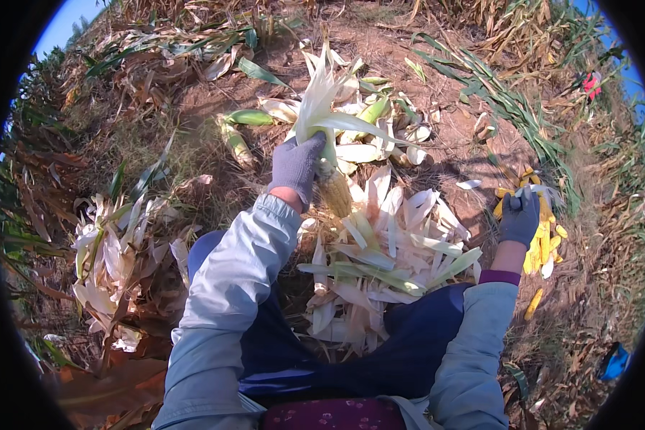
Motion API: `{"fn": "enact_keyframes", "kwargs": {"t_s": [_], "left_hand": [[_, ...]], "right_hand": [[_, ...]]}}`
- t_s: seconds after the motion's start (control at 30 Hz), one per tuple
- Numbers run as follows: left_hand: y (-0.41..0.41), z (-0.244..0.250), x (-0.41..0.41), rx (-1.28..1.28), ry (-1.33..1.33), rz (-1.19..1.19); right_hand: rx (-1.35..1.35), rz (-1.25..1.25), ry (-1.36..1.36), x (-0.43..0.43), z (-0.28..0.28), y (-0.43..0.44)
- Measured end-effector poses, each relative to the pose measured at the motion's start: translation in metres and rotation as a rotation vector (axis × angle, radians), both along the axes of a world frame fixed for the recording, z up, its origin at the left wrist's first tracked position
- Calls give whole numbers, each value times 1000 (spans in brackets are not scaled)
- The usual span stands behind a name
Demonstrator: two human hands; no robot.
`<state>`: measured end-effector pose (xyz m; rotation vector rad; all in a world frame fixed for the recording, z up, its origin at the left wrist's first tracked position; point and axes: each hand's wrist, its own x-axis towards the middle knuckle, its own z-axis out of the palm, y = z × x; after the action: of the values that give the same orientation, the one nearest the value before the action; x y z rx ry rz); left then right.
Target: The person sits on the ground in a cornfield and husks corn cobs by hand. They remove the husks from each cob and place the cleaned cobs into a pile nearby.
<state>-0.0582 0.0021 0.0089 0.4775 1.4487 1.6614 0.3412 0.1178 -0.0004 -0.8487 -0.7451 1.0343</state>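
Observation:
My left hand (pixel 299 164), in a grey knit glove, grips an ear of corn (pixel 336 191) where the husk meets the cob. Its bare, pale yellow kernels point down towards me, while the pulled-back husk (pixel 320 102) fans out above the fist. Off to the right, my gloved right hand (pixel 520 215) is over a pile of bare yellow corn cobs (pixel 543 247). Those fingers are bent, and a pale husk piece shows beside them; whether they hold anything is hidden. Between my knees lies a heap of stripped husks (pixel 376 274).
Unhusked green ears (pixel 373 110) and husks lie on the soil beyond my left hand. Another husk heap (pixel 110 252) is at the left. Cut green stalks (pixel 494 91) stretch along the upper right. One loose cob (pixel 534 304) and a blue object (pixel 615 361) lie at the right.

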Motion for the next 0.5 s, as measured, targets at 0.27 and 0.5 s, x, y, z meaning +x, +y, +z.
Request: {"fn": "enact_keyframes", "kwargs": {"t_s": [0.27,0.5], "left_hand": [[-4,4,22,-39,-35,-238],[1,-19,37,97,45,-326]], "right_hand": [[71,1130,-1571,-110,-38,-46],[-102,773,-868,-172,1,-62]]}}
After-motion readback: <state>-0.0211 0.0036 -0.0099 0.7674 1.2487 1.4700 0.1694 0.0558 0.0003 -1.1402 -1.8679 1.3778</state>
